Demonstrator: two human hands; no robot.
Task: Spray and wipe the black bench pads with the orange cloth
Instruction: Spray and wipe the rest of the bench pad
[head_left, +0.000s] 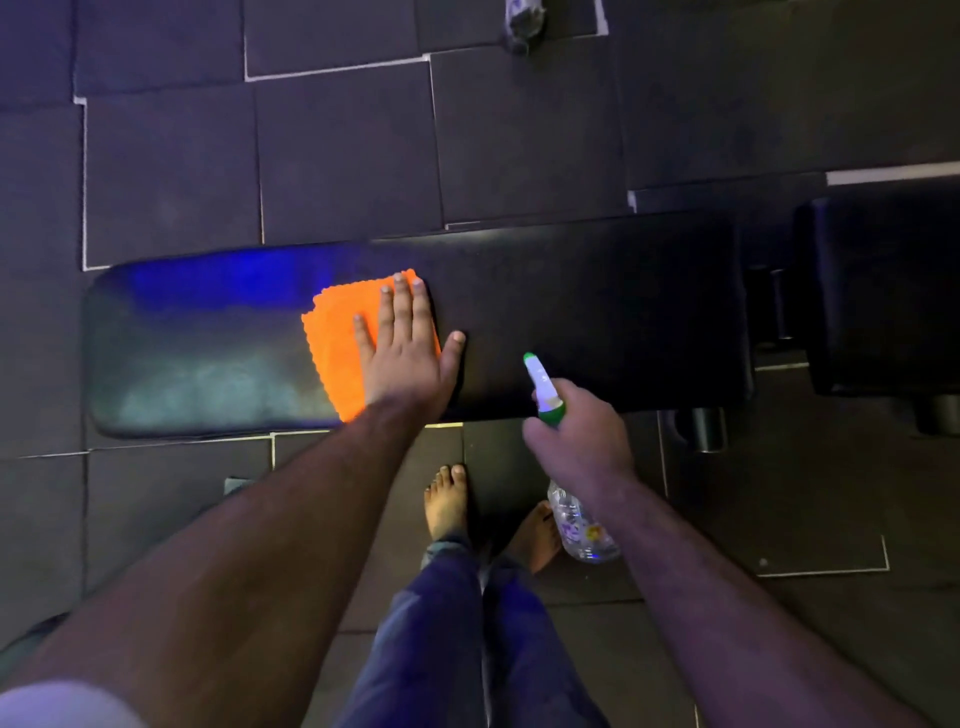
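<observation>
A long black bench pad (597, 312) runs left to right in front of me, with a blue sheen on its left part. The folded orange cloth (335, 338) lies flat on the pad near its middle. My left hand (410, 348) presses on the cloth with fingers spread, covering its right half. My right hand (576, 436) grips the neck of a clear spray bottle (582, 525) with a green and white nozzle (537, 376), which points at the pad just right of the cloth. A second black pad (883, 291) stands at the right edge.
Dark rubber floor tiles (337, 156) with pale seams surround the bench. My bare feet (447, 501) stand close to the bench's near edge. A black bench leg (701, 428) shows under the right end. A small grey object (522, 23) lies on the floor at the top.
</observation>
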